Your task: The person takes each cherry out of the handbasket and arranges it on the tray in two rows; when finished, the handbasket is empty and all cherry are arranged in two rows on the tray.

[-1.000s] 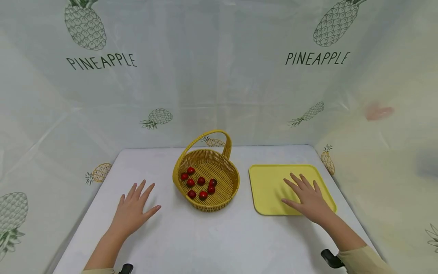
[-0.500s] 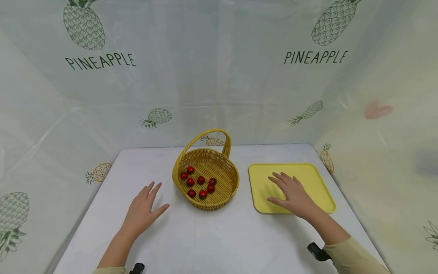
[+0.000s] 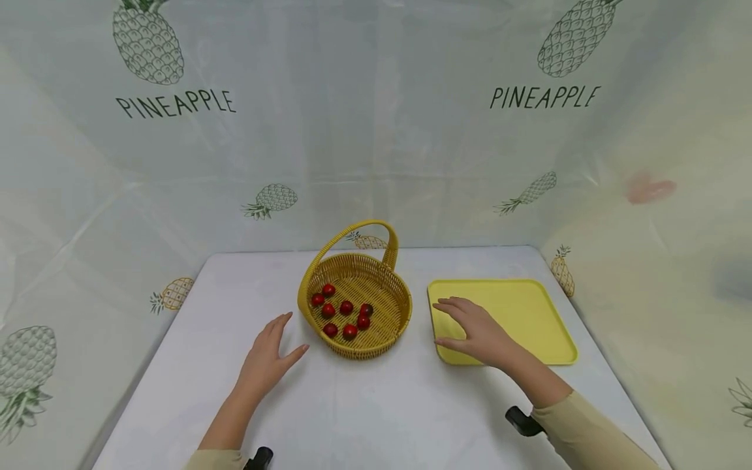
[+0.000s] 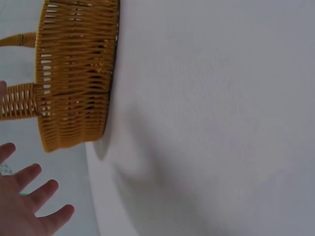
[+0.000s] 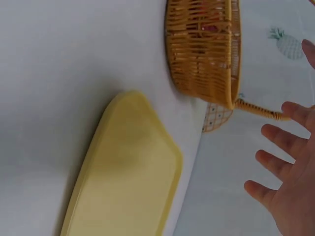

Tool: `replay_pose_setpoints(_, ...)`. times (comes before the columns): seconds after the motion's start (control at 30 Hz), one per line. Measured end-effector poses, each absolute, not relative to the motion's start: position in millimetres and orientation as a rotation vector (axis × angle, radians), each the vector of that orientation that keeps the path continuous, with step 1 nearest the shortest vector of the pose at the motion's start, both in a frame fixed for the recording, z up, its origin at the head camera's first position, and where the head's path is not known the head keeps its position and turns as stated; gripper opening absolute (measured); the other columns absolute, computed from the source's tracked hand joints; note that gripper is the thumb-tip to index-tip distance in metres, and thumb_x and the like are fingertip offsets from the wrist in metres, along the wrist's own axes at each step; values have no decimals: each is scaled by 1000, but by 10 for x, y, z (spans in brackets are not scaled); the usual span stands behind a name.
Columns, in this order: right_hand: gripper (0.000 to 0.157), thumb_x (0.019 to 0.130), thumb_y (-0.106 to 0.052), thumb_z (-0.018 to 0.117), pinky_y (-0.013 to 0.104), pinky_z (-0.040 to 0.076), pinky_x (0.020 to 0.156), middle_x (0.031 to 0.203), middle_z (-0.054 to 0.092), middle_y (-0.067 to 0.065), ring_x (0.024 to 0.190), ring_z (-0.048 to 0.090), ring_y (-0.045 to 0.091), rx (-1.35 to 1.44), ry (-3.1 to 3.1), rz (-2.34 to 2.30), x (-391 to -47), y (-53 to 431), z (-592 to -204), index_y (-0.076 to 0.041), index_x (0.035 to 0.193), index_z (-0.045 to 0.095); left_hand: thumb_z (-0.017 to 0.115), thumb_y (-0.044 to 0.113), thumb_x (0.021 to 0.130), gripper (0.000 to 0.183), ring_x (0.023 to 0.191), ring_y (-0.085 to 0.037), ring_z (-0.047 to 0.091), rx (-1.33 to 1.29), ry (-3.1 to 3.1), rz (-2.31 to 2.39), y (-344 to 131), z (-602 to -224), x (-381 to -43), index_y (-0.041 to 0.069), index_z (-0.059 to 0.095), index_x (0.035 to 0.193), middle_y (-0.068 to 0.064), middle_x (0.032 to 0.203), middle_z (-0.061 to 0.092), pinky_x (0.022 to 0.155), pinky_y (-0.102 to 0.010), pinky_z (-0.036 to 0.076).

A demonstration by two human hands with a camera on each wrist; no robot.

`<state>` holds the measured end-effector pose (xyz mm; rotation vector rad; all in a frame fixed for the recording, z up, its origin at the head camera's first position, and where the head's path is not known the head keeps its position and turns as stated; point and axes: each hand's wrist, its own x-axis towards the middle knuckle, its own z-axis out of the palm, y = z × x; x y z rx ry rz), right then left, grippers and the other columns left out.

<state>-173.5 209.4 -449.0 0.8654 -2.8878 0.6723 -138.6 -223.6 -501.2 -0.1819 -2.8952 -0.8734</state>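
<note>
1. Yellow wicker basket, holding small round red fruits, sits on the white tabletop.
2. Our left hand, released, fingers extended, hovers near the basket.
3. Our right hand, likewise released, hovers above the yellow tray's left side.

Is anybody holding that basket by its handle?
No, the handle arches untouched over the basket, with the left hand short of it and the right hand over the yellow tray.

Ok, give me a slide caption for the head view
Left hand beside a basket of round red pieces, right hand over a yellow tray.
</note>
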Motion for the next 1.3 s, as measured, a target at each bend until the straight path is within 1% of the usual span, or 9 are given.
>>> replay_pose_setpoints(0.17,70,85,-54,69,53,34,108,141,50,7,132,41,30,920,-2908,696,-1787,1933,-4449,-13,139,54,71,47,87,86,137,-39,32,-117,-2893,-1019,-2158,-5021,-1440,6,31,151,-20,149,36,110,-56,29)
replay_pose_setpoints(0.4,69,87,-56,66,50,35,108,139,52,4,131,43,27,1031,-2922,788,-1843,1725,-4378,-11,138,54,78,33,84,90,136,-39,35,-58,-2845,-1345,-2155,-5066,-1575,9,25,153,-18,154,28,107,-58,32)
replay_pose_setpoints(0.53,67,88,-53,67,46,37,107,138,53,1,130,44,23,1086,-2916,837,-1894,1623,-4367,-11,138,54,80,31,82,93,136,-39,35,-74,-2817,-1441,-2180,-5099,-1645,11,24,154,-16,155,26,106,-58,34)
replay_pose_setpoints(0.73,57,88,-39,72,45,38,107,134,57,4,127,47,23,1147,-2911,914,-1985,1457,-4334,-9,134,57,82,25,80,91,135,-41,36,-91,-2775,-1560,-2165,-5110,-1720,9,29,152,-19,154,27,104,-57,38)
replay_pose_setpoints(0.8,56,88,-39,72,44,38,106,132,58,5,126,48,23,1146,-2930,938,-2016,1402,-4318,-9,133,59,82,23,80,89,135,-41,36,-68,-2756,-1636,-2158,-5106,-1747,9,31,151,-19,154,26,104,-57,37)
replay_pose_setpoints(0.9,53,88,-36,73,44,39,105,130,60,5,124,49,23,1144,-2956,986,-2061,1320,-4304,-9,131,60,83,24,80,87,135,-39,36,10,-2739,-1738,-2158,-5097,-1787,11,33,150,-17,155,27,104,-55,39)
replay_pose_setpoints(1.03,49,88,-34,73,42,40,104,129,60,2,123,51,22,1149,-2978,1049,-2128,1217,-4318,-11,130,62,83,25,79,84,135,-39,37,74,-2722,-1818,-2144,-5082,-1815,12,37,147,-17,155,26,103,-54,41)
replay_pose_setpoints(1.1,49,88,-35,73,41,41,104,129,60,2,123,51,21,1147,-2992,1091,-2163,1168,-4328,-12,130,62,84,25,78,81,135,-39,37,78,-2718,-1821,-2129,-5085,-1823,11,41,145,-18,154,26,103,-54,40)
replay_pose_setpoints(1.3,50,87,-32,75,49,43,102,128,61,6,122,52,26,1140,-3044,1252,-2250,1046,-4333,-10,130,61,84,22,78,72,133,-41,39,93,-2719,-1801,-2096,-5113,-1861,5,48,138,-20,151,31,104,-56,39)
